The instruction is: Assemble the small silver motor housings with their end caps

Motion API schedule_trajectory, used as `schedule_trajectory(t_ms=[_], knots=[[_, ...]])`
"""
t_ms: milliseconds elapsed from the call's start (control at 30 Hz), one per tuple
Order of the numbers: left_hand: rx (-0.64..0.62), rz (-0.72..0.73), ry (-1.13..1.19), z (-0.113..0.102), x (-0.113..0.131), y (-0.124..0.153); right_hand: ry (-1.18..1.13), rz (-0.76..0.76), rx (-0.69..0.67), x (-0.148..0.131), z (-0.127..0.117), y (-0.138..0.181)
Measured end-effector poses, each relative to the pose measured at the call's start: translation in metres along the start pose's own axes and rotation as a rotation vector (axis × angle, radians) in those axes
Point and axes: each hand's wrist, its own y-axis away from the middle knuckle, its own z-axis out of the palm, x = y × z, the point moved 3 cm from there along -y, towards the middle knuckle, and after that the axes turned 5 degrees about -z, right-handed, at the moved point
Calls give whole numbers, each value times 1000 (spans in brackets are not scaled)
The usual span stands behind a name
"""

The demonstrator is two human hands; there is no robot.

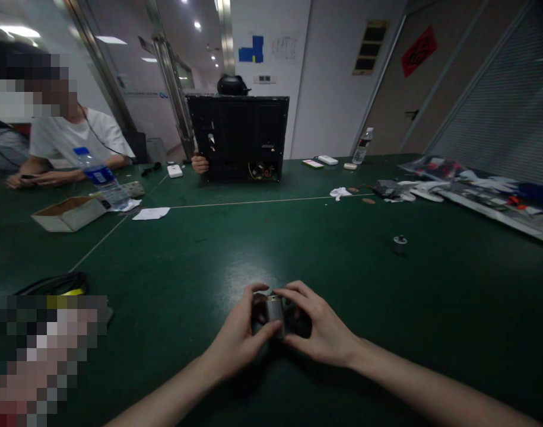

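Both my hands meet low in the middle of the head view, just above the green table. My left hand and my right hand are both closed round a small silver metal cylinder with a dark part at each side. Fingers of both hands pinch it from the left and the right. A small round grey part lies alone on the table to the right, well beyond my right hand.
A black computer case stands upright at the far side, another person's hand on its left edge. A seated person, a water bottle and a cardboard box are at left. Papers and clutter lie at right; black cable near left.
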Motion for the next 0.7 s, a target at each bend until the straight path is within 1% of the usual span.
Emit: schedule_trajectory(t_ms=[67, 200, 433, 567, 700], knots=[[31, -5, -16, -1, 3, -1, -10, -6, 8, 1, 0, 0], [34, -14, 1, -2, 8, -1, -5, -33, 22, 2, 0, 0], [51, -43, 133, -3, 0, -5, -18, -14, 19, 3, 0, 1], [14, -35, 150, -1, 3, -4, -15, 9, 20, 5, 0, 1], [-50, -34, 107, -1, 8, -1, -11, 19, 33, 7, 1, 1]])
